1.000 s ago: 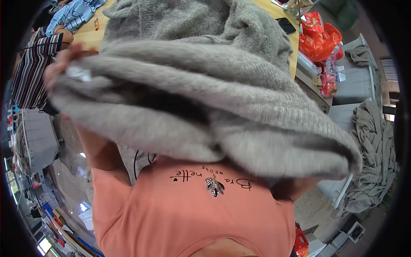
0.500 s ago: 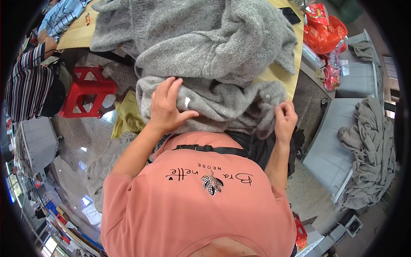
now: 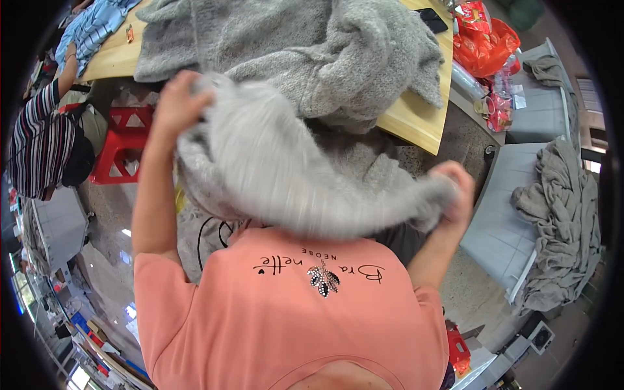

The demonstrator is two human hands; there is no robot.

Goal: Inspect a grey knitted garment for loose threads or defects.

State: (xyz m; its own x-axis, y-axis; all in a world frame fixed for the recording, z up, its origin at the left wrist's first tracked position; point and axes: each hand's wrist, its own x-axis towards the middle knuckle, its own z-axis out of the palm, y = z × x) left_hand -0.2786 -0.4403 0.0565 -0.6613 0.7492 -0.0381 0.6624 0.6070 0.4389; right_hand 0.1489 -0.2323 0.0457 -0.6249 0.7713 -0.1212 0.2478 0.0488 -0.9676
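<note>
A grey knitted garment (image 3: 279,169) is stretched between my two hands in front of my body, blurred by motion. My left hand (image 3: 181,107) is raised at its upper left end, closed round the edge near the table. At the opposite end, lower down, my right hand (image 3: 457,192) grips a bunched part of the same knit, its fingers blurred. Just beyond lies a heap of grey knitwear (image 3: 325,58) on the wooden table (image 3: 416,123), some of it hanging over the near edge.
A black phone (image 3: 431,20) lies at the table's right corner, near a red plastic bag (image 3: 487,49). Grey bins (image 3: 497,214) with knitwear stand on the right. At left are a red stool (image 3: 120,146) and a person in a striped top (image 3: 45,140).
My left hand has gone up and left, lifting the garment and spreading it. My right hand has moved right and slightly down with its end. More of the table's near edge shows.
</note>
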